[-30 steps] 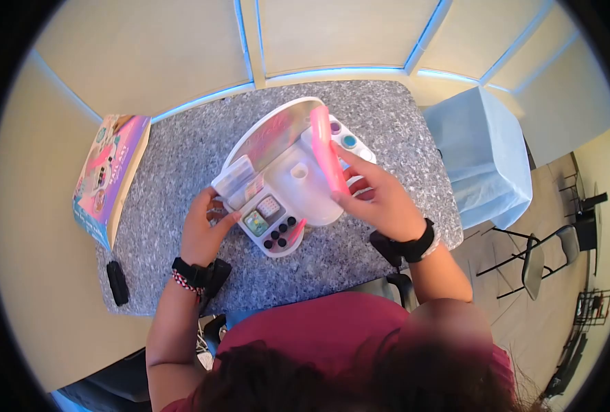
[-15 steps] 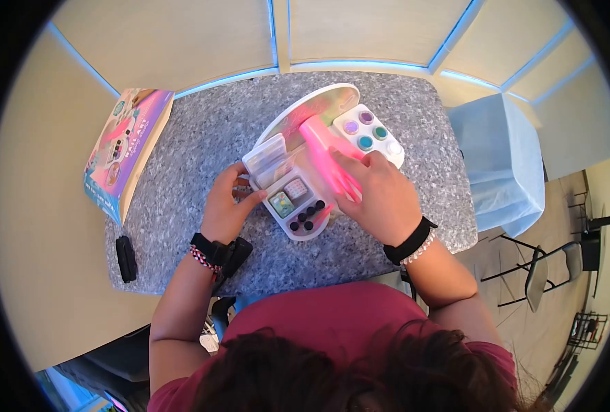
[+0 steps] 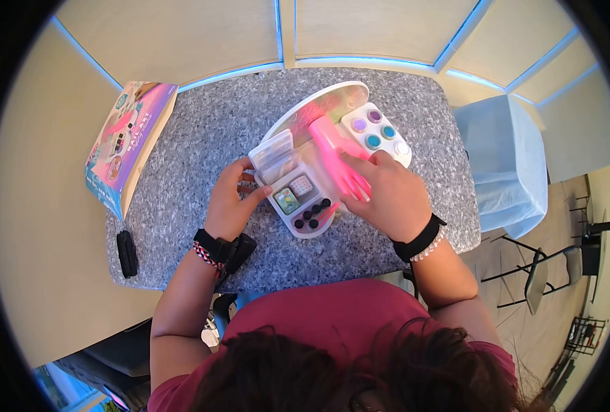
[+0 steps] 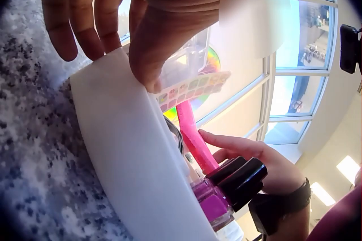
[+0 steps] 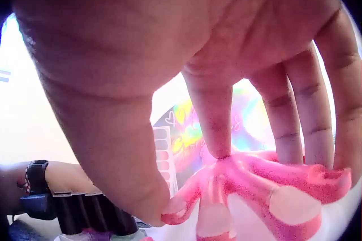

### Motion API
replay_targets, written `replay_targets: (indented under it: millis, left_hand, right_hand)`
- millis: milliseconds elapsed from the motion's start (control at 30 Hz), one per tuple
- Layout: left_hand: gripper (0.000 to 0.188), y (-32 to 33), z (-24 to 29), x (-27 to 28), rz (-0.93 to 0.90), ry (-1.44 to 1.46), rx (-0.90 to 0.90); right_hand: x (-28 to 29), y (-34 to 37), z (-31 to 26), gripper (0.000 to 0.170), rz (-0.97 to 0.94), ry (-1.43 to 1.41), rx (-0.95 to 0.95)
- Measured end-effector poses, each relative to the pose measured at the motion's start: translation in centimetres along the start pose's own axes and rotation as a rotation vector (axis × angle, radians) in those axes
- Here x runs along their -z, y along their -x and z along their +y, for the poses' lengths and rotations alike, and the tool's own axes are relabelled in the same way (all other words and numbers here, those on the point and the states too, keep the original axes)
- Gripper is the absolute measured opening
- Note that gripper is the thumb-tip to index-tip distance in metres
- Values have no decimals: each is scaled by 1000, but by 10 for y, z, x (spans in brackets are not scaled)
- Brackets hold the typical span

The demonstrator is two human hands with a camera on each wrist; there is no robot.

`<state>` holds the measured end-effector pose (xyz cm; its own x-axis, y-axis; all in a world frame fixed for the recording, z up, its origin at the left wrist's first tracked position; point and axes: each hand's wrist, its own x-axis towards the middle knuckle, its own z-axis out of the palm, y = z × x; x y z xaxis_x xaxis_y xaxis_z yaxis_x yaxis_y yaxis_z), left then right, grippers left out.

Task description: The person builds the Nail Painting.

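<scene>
A white nail art station (image 4: 121, 145) stands on the table, its shiny curved back panel (image 3: 346, 96) upright. My left hand (image 3: 231, 202) pinches its left rim, thumb on top and fingers outside. On the station lies a pink plastic practice hand (image 3: 329, 144) with pale nails, its fingers toward me. Over it is my right hand (image 3: 391, 192); in the right wrist view the index fingertip presses its back, and the thumb touches its thumb. Black-capped nail polish bottles (image 3: 312, 214) and a sticker sheet (image 4: 195, 88) sit in the left side. Glitter pots (image 3: 374, 141) fill the right tray.
The colourful nail art box (image 3: 130, 141) leans at the table's left edge, with a black case (image 3: 126, 254) in front of it. The grey speckled table (image 3: 202, 123) meets a pale wall behind. To the right are a blue-draped block (image 3: 504, 165) and folding chairs (image 3: 537, 278).
My right hand has lowered the pink practice hand from above the station onto its middle and loosened its grip to press on it. My left hand stays at the rim. The head view has shifted.
</scene>
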<state>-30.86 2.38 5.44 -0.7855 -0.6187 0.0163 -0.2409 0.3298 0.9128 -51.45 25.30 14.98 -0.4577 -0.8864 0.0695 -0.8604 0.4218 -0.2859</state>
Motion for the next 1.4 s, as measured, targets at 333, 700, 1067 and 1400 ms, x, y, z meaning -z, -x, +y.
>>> replay_targets:
  millis: [333,700,1067,1400]
  left_hand:
    - [61,-11,-7,0,9,14,20]
    - [54,-31,6,-5,48,218,131]
    - [93,-10,-7,-9,184,596,275]
    - [100,-9,-29,-12,166,663,183]
  right_hand:
    - [-10,-3,-5,66,30,37,-11]
    - [-30,-30,-4,66,150,-34,-129]
    - [-66,3,133,39,735,-1132,-461]
    - [-76,5,124,47,536,-1510,-514]
